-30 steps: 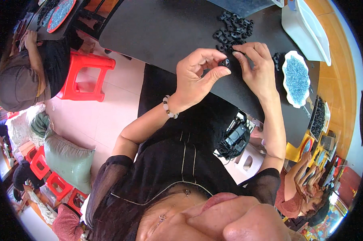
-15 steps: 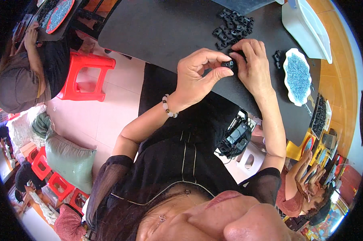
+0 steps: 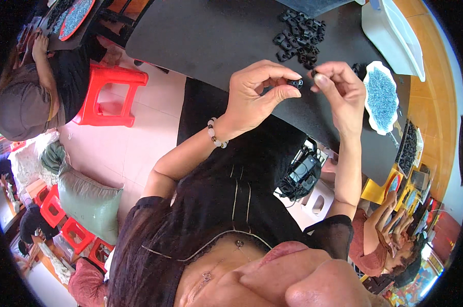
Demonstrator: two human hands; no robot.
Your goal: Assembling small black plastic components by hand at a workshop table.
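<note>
Left hand (image 3: 248, 97), rounded black piece (image 3: 295, 83)

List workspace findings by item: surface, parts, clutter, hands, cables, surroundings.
Surface: dark tabletop, matte.
Parts: pile of black parts; scalloped white dish of small blue-grey bits.
Clutter: white bin beyond the dish.
Hands: left hand pinches a black part; right hand pinches a small dark piece, kind unclear.
Cables: nothing seen on the tabletop.
Surroundings: red stool, grey-green sack, co-worker at left.
</note>
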